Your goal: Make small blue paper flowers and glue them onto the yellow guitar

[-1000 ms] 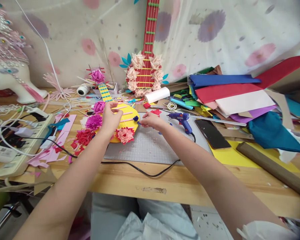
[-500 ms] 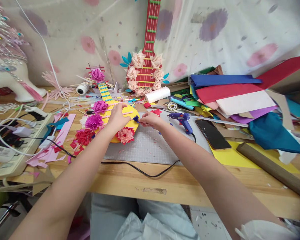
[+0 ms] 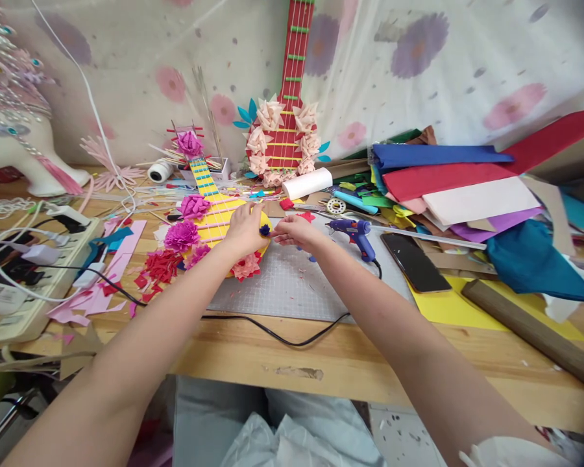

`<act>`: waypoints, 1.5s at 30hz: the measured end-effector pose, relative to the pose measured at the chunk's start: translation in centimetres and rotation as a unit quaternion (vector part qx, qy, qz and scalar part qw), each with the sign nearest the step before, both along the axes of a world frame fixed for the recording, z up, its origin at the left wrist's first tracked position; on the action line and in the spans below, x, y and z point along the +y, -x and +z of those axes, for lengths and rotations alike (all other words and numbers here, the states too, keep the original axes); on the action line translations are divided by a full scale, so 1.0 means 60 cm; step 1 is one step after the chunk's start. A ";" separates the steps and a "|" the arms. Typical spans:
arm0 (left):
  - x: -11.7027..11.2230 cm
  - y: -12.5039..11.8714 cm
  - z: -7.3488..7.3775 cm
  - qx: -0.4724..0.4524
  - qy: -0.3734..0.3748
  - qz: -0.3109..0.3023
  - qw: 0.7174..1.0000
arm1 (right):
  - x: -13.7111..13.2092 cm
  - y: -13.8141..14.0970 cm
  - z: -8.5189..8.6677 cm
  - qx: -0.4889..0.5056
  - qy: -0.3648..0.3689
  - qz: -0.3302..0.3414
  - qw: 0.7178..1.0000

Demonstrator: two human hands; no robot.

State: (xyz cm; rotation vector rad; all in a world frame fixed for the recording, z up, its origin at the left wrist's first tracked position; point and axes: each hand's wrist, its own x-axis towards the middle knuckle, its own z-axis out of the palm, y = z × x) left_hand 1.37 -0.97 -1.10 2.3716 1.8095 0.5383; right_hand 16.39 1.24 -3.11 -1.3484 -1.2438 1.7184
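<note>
A yellow paper lute [image 3: 214, 232] lies on the grey cutting mat [image 3: 302, 285]. Purple, red and pink paper flowers line its left and lower edges. My left hand [image 3: 246, 228] rests on the lute's face towards its right side, fingers laid out over the surface; the palm side is hidden. A small dark blue paper flower [image 3: 265, 229] sits at the right rim of the lute, between my two hands. Just right of this flower is my right hand [image 3: 296, 231], its fingers slightly apart with nothing visible in them.
A blue glue gun [image 3: 354, 235] and a phone [image 3: 415, 261] lie on the right. Behind stands a red lute [image 3: 285, 139] with pale flowers. Coloured sheets [image 3: 448, 159] are piled at the right. A power strip [image 3: 53, 279] with cables stands left; a black cord [image 3: 277, 334] crosses the front.
My left hand has shifted right over the lute, towards the dark blue flower. My right hand has drawn slightly away from that flower, which it was touching before.
</note>
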 end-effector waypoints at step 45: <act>-0.052 -0.147 -0.049 -0.204 0.015 -0.046 0.978 | -0.081 -0.180 -0.067 -0.322 -0.298 -0.048 0.897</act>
